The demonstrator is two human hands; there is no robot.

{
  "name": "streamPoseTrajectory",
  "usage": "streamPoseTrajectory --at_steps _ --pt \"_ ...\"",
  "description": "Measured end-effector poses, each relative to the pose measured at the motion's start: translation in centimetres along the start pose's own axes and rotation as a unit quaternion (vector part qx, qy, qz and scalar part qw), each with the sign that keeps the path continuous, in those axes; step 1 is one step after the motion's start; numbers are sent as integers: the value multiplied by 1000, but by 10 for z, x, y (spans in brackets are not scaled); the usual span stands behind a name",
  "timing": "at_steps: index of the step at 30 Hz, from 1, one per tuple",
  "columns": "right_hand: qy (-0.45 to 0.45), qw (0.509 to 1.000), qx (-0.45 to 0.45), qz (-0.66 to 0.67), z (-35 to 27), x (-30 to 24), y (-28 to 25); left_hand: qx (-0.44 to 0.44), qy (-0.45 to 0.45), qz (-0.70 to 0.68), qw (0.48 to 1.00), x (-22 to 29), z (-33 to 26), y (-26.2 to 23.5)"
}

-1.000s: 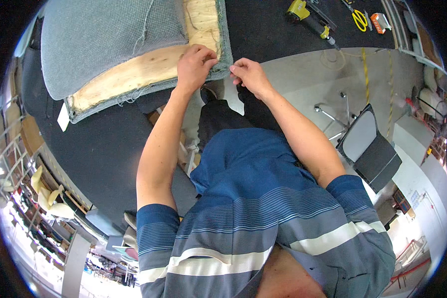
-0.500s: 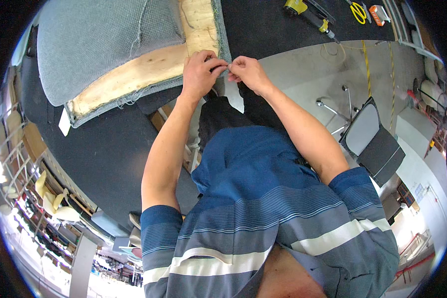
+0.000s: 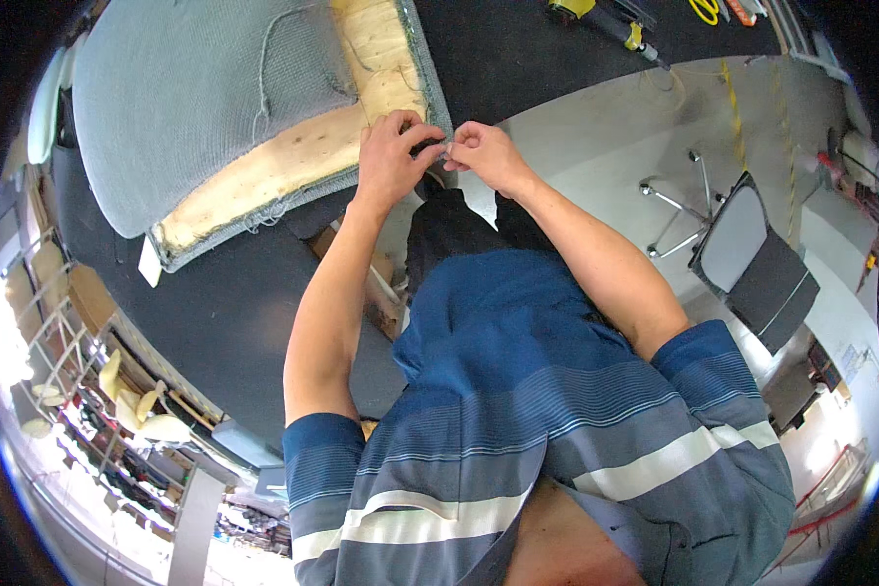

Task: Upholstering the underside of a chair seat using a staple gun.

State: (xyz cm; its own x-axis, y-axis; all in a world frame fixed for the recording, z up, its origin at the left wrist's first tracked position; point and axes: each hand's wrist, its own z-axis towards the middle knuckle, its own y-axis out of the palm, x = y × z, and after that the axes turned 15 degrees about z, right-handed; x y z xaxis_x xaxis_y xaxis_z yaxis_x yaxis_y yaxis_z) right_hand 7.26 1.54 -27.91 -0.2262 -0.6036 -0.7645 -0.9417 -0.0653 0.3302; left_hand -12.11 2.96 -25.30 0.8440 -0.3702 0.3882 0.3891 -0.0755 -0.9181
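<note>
A seat cushion (image 3: 205, 107) in grey woven fabric lies underside up on the dark worktop, its bare plywood border (image 3: 396, 59) framed by the turned-over grey fabric edge (image 3: 303, 195). At the cushion's near right corner my left hand (image 3: 393, 156) is closed in a pinch on the fabric edge, thumb and index finger together. Right beside it, my right hand (image 3: 488, 156) pinches the same corner with its fingertips, just off the worktop's edge. The fingers hide the exact bit of fabric between them. A loose grey cord (image 3: 264, 73) lies across the cushion.
On the black worktop (image 3: 498, 68) lie a yellow-and-black air tool (image 3: 606, 24), yellow-handled scissors (image 3: 705, 10) and an orange-and-white box (image 3: 740, 12). An office chair (image 3: 742, 234) stands on the grey floor to the right. Racks with chair parts (image 3: 137, 400) are at left.
My view has tilted a little, so the cushion's near edge and the chair sit lower in the picture. Both hands stay at the corner, their fingertips shifted slightly.
</note>
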Motion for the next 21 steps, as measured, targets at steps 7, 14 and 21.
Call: streamPoseTrajectory --at_steps 7,14,21 --pt "63 989 -46 129 -13 28 -18 -71 -18 41 996 7 7 -8" --pt "50 990 -74 106 -17 52 -29 -131 -69 5 989 15 7 -23" --pt "-46 988 -60 135 -16 56 -48 -174 -107 61 977 34 13 -28"
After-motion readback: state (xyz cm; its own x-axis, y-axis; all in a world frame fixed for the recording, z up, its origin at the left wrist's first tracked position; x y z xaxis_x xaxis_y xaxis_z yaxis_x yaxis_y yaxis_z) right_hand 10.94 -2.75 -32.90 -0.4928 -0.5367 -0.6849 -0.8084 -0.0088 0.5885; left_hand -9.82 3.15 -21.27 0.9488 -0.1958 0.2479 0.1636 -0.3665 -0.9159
